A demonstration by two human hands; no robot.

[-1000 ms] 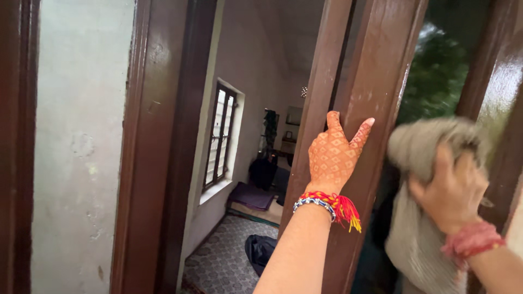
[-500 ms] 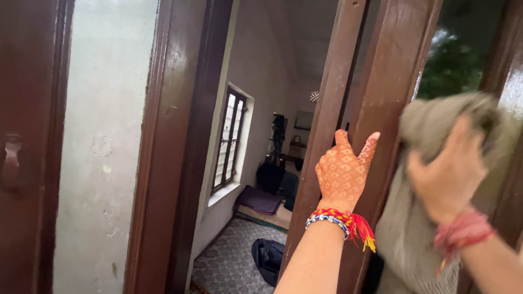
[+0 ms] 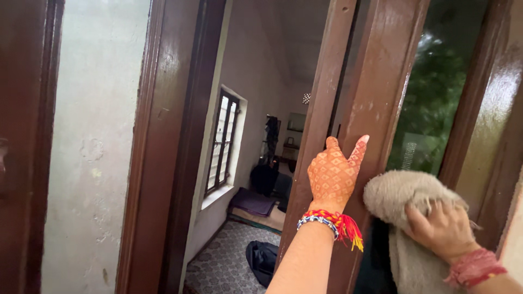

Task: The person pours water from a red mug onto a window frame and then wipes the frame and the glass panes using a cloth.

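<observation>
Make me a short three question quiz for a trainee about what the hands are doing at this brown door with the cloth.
1. True or false: the left hand rests on the brown door frame.
2. What does the right hand press against the glass pane? A) a sponge B) a beige cloth C) a brush
3. What lies on the patterned floor inside the room?

Key
1. True; its fingers wrap the frame's edge.
2. B
3. A dark bag.
</observation>
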